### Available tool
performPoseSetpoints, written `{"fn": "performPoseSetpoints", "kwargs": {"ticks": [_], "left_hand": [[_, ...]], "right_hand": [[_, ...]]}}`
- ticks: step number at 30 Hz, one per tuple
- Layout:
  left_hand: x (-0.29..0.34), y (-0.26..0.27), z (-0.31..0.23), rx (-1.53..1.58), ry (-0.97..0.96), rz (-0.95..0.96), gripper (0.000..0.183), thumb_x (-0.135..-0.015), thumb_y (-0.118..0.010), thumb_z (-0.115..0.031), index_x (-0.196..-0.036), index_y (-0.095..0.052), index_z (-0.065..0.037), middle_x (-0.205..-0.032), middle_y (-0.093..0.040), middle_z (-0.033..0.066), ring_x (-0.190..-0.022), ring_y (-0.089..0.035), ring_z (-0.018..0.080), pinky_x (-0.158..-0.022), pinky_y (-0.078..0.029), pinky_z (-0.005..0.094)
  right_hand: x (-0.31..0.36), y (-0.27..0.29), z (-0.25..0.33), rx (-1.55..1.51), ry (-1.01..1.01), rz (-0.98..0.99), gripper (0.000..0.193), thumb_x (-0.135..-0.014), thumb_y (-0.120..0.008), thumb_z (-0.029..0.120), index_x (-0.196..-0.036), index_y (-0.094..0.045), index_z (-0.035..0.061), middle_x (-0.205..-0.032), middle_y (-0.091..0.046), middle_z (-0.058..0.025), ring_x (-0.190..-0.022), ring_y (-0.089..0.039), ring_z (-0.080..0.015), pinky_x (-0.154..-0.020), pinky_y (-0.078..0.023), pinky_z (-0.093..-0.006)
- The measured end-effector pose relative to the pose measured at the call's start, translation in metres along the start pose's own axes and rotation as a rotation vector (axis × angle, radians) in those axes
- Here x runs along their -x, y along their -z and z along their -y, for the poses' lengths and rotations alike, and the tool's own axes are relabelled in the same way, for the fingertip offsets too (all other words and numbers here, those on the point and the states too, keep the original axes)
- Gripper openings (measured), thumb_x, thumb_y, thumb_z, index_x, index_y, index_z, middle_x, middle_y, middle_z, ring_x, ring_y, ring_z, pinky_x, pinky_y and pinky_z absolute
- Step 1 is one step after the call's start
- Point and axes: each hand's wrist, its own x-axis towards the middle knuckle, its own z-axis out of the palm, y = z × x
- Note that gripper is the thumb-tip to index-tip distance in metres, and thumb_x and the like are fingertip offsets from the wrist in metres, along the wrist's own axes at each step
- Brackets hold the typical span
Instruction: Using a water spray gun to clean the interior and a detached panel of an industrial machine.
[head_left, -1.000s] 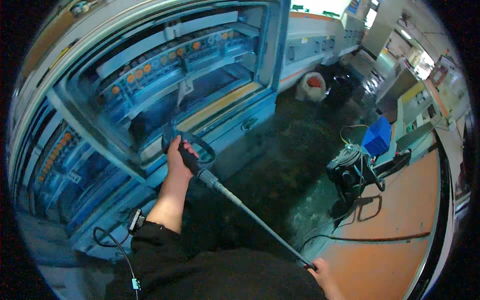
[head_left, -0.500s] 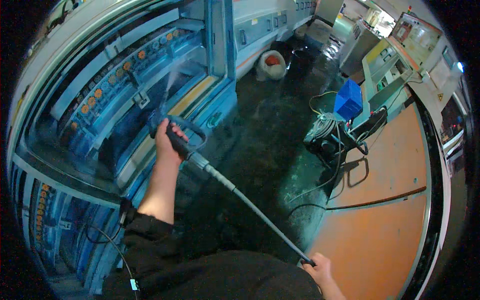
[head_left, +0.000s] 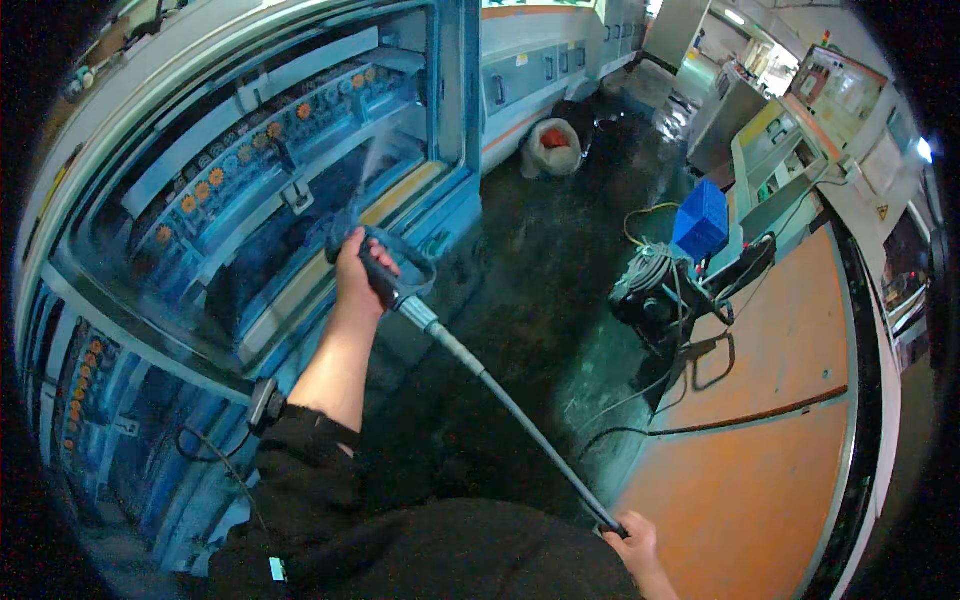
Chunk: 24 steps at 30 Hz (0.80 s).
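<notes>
A spray gun with a long grey lance (head_left: 530,430) lies slantwise across in front of me. My left hand (head_left: 358,272) is closed around its black grip (head_left: 384,283), beside a looped guard. At the lance's lower right end, my right hand (head_left: 635,545) wraps round the dark tip. Just beyond my left hand, a thin pale jet (head_left: 374,160) rises into the open bay of a blue machine (head_left: 455,215). Inside that bay runs a row of orange toothed wheels (head_left: 274,131). My fingers partly hide the grip.
A black motor unit with coiled cable (head_left: 650,290) stands on the wet dark floor (head_left: 520,290) at right, beneath a blue basket (head_left: 702,218). Orange panels (head_left: 740,500) line the right side. A whitish sack with red stuff (head_left: 553,150) stands further off.
The view has shifted slightly, so the machine and my left hand appear a little further right. Both hands keep their hold on the spray gun, and the jet still shows.
</notes>
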Motion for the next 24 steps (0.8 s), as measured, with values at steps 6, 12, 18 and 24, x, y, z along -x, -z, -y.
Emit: {"fn": "performPoseSetpoints", "kwargs": {"ticks": [6, 12, 18, 24], "left_hand": [[0.045, -0.001, -0.008, 0.013, -0.142, -0.059, 0.031, -0.091, -0.064, -0.040, -0.082, -0.051, -0.013, -0.062, -0.049, -0.0028, -0.055, -0.052, 0.0142, -0.055, -0.046, 0.0336], [0.072, -0.055, 0.027, 0.081, -0.033, -0.038, 0.028, -0.091, -0.064, -0.038, -0.085, -0.052, -0.013, -0.065, -0.052, -0.0032, -0.055, -0.053, 0.0137, -0.056, -0.047, 0.0330], [0.101, -0.075, 0.037, 0.065, -0.098, -0.044, 0.028, -0.093, -0.063, -0.038, -0.084, -0.051, -0.014, -0.065, -0.051, -0.0036, -0.056, -0.052, 0.0131, -0.057, -0.047, 0.0329], [0.112, -0.094, 0.046, 0.056, -0.082, -0.034, 0.030, -0.094, -0.061, -0.038, -0.078, -0.048, -0.016, -0.063, -0.047, -0.0050, -0.057, -0.050, 0.0118, -0.058, -0.045, 0.0306]], "right_hand": [[0.005, 0.014, -0.024, 0.008, 0.037, 0.016, 0.018, -0.075, -0.077, 0.014, -0.077, -0.065, 0.0006, -0.068, -0.051, -0.0111, -0.059, -0.051, -0.0247, -0.053, -0.039, -0.0358], [0.044, 0.021, -0.085, 0.013, 0.034, -0.131, 0.023, -0.078, -0.074, 0.014, -0.068, -0.056, 0.0032, -0.066, -0.050, -0.0094, -0.058, -0.049, -0.0220, -0.052, -0.036, -0.0363], [0.059, 0.036, -0.077, -0.084, -0.148, -0.212, 0.019, -0.079, -0.073, 0.013, -0.069, -0.059, 0.0037, -0.065, -0.050, -0.0076, -0.062, -0.051, -0.0195, -0.055, -0.038, -0.0354], [0.065, 0.048, -0.084, 0.017, 0.021, -0.335, 0.014, -0.077, -0.072, 0.014, -0.073, -0.064, 0.0036, -0.063, -0.050, -0.0079, -0.062, -0.052, -0.0227, -0.056, -0.040, -0.0353]]}}
